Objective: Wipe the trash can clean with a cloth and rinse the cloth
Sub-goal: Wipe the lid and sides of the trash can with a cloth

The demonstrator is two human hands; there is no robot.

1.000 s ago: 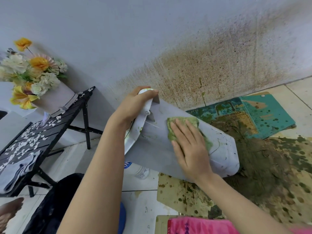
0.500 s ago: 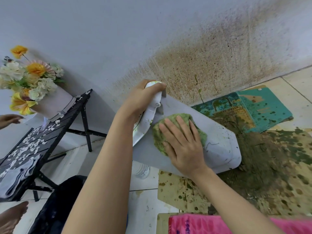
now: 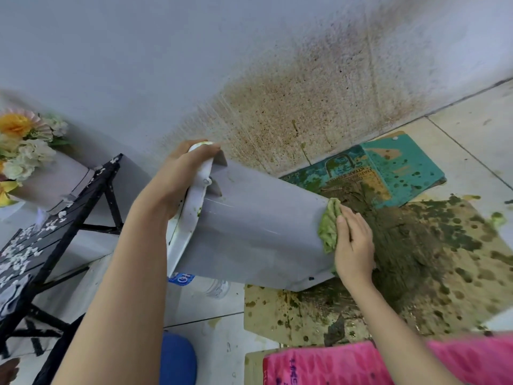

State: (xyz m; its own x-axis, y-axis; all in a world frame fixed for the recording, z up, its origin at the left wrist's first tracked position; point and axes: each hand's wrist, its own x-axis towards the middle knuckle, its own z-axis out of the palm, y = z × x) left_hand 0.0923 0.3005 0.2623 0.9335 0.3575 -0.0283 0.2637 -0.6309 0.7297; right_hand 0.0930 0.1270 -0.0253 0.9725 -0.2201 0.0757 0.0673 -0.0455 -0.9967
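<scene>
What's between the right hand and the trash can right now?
The green cloth, bunched at the base end of the trash can; the right hand presses it there. Seen in the head view.

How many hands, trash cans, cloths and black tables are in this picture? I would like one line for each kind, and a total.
Hands: 2 (left hand grips the can's rim, right hand presses the cloth)
Trash can: 1
Cloth: 1
Black table: 1
Total: 5
</scene>
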